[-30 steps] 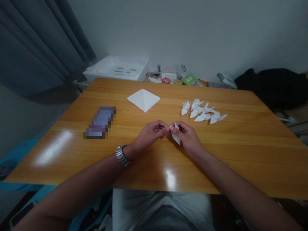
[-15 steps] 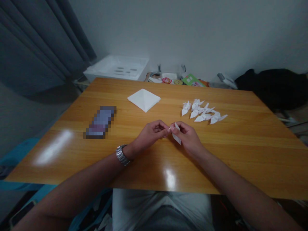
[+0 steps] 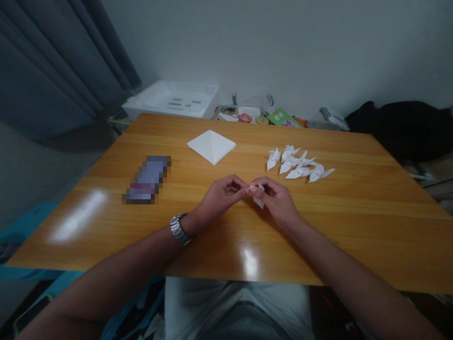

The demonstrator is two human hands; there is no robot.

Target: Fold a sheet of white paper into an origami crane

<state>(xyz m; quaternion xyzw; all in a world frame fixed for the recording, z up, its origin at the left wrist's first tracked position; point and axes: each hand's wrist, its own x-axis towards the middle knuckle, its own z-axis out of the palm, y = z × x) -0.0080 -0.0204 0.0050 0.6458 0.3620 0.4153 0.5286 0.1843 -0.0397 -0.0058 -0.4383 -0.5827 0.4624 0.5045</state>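
Just above the middle of the wooden table (image 3: 354, 226), my two hands meet around a small folded white paper (image 3: 258, 202). My right hand (image 3: 275, 199) pinches it between thumb and fingers, with part of the paper sticking out below the thumb. My left hand (image 3: 226, 191), closed in a pinch, holds the paper's left tip; the fingertips hide most of that end. A metal watch (image 3: 180, 229) is on my left wrist. Several folded paper cranes (image 3: 300, 165) lie in a group beyond my right hand.
A stack of white paper (image 3: 211, 147) lies beyond my left hand. A pixelated phone-like object (image 3: 147, 180) rests at the left. Behind the table are a white plastic tray (image 3: 170, 99), a green packet (image 3: 283, 118) and a black cloth-like heap (image 3: 399, 127).
The folded paper has tilted slightly in my right fingers, its lower corner shifting up and left. Both hands stay almost in place.
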